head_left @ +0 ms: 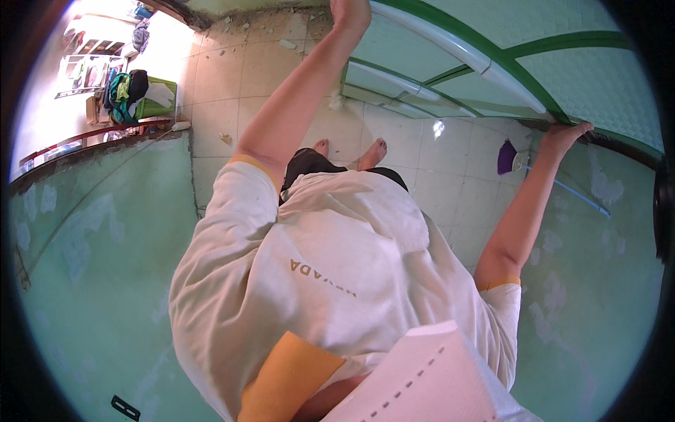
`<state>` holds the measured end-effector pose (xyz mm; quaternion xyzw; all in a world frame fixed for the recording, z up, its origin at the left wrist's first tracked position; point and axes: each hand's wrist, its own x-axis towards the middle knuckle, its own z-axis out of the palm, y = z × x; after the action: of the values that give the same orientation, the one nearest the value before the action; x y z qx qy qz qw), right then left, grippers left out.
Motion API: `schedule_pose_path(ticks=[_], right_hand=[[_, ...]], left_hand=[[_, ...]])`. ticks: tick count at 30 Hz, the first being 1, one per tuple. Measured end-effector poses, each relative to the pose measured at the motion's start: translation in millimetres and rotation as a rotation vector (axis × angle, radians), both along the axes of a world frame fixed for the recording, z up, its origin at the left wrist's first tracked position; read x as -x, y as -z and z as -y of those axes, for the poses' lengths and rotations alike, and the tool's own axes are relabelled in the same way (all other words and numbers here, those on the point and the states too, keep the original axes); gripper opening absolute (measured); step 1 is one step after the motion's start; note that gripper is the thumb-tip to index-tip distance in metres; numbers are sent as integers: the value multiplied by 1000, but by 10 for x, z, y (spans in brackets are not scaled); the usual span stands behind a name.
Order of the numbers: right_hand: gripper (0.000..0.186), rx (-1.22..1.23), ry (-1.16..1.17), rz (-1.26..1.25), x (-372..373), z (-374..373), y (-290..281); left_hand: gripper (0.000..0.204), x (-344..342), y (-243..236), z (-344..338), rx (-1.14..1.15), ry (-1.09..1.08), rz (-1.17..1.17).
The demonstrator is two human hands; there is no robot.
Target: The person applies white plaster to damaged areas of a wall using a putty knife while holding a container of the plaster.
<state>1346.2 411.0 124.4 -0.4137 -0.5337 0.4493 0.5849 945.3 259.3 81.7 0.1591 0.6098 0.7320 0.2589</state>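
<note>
- Thing in hand: a large green-framed panel with white bars, ahead of the person and to the right, above the tiled floor; what bears its weight cannot be told
- Right hand: fingers bent around the panel's near corner, close to the patched green wall – judged risk: knuckles pinched if the corner swings that way
- Left hand: raised at the upper edge of the view, fingers cut off, so cannot tell whether it grips or merely steadies
- Arms spread wide apart; if one side slips, the panel could twist and drop, uneven load being the likely cause
- Feet bare near the panel – a dropped edge could hurt toes
- Broom with purple bristles beside the right forearm; could snag or trip on a sidestep
- Debris scattered on the tiles, a possible cause of lost footing
</note>
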Motion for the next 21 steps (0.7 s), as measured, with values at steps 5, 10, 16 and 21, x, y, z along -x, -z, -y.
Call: schedule_pose_path(ticks=[5,10,16,21], right_hand=[[86,135,48,49,60,206,-40],[82,75,21,77,-118,-28,19],[85,149,60,79,63,-52,-23],[86,122,92,102,-2,-64,18]], left_hand=[[83,68,210,79,226,183,-128],[88,87,113,99,318,223,-266],[87,251,209,34,341,228,-309],[85,248,209,34,297,260,-359]])
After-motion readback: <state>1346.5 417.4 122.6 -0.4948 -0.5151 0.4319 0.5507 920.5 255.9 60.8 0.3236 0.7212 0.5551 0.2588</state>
